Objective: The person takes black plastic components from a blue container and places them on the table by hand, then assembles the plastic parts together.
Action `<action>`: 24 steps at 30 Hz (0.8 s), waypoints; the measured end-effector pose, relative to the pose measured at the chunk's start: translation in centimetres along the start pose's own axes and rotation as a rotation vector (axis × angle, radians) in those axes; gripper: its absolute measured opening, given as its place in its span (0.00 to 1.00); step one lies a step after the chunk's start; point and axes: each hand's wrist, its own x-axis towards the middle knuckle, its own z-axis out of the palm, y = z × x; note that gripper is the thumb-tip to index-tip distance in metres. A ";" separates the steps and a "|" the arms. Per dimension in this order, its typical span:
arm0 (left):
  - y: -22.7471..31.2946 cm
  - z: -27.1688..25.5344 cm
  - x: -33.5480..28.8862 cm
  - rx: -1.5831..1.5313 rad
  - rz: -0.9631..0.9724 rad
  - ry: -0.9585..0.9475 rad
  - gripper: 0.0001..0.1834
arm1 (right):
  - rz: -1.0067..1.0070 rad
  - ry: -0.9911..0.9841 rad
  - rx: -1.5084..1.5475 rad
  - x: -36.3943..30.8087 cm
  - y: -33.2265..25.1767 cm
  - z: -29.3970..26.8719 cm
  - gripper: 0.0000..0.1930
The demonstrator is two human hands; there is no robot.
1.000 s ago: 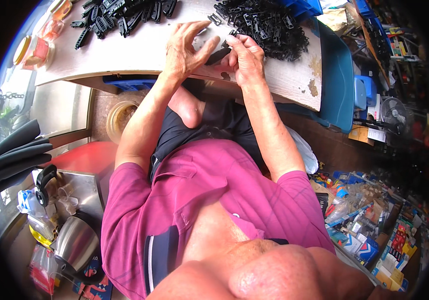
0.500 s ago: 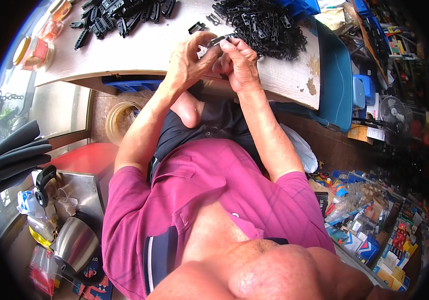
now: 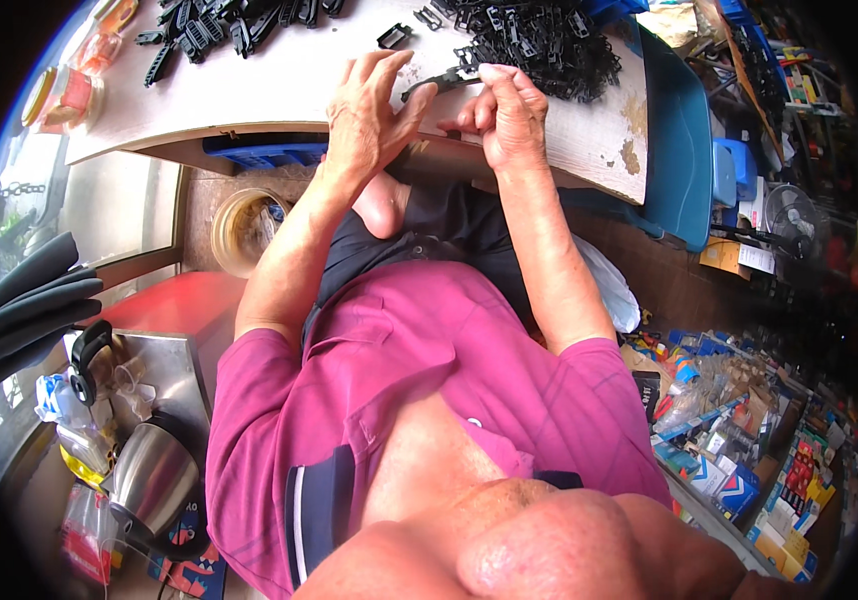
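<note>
Black strip pinched at the desk

From the left, ridged black parts lie heaped. The left hand is spread wide, thumb near the strip; contact is unclear. Past a loose black clip, the right hand grips the strip's right end between thumb and forefinger, near piled small black clips.

right hand pinching black part (left hand spread nearby), black pieces heaped beyond
</note>
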 end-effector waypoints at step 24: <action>0.2 2.0 -0.8 -0.783 -0.558 -0.295 0.17 | -0.116 -0.052 -0.002 -0.2 -0.3 -0.5 0.07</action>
